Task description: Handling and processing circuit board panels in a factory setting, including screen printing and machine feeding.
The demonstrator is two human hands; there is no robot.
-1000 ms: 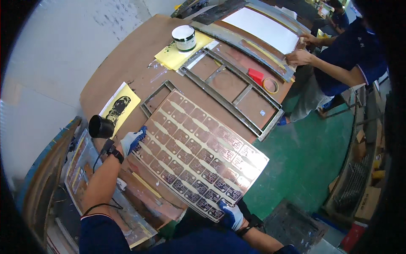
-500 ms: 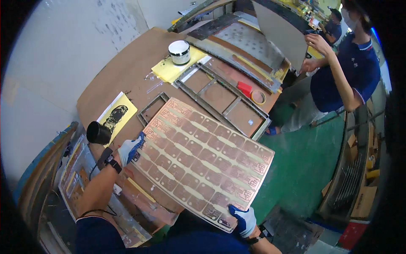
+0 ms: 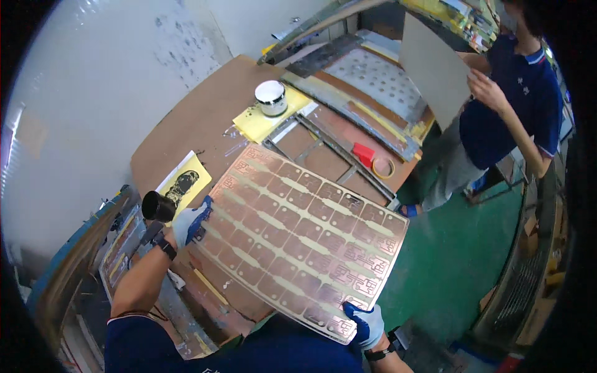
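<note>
A large copper-coloured circuit board panel [image 3: 305, 239], patterned with rows of etched rectangles and pale strips, is held tilted in front of my body. My left hand [image 3: 191, 225], in a white and blue work glove, grips its left edge. At its lower right corner, my right hand [image 3: 365, 323] in a matching glove is closed on the edge, thumb on top. Beyond the panel lies a metal frame [image 3: 323, 144], partly hidden by it. A black cup [image 3: 158, 206] stands by my left hand, at the edge of a yellow sheet [image 3: 194, 180] smeared with black.
On the brown table [image 3: 180, 124] are a white tub [image 3: 271, 98] on yellow paper, a red block [image 3: 363, 153] and a tape roll [image 3: 382, 167]. At right, a co-worker [image 3: 507, 105] holds a pale board [image 3: 434, 68]. Green floor [image 3: 448, 248] lies between us and a rack.
My view has shifted slightly, so the table things sit further right and lower. The co-worker's board has turned and their hands have moved. My grip on the panel is the same.
</note>
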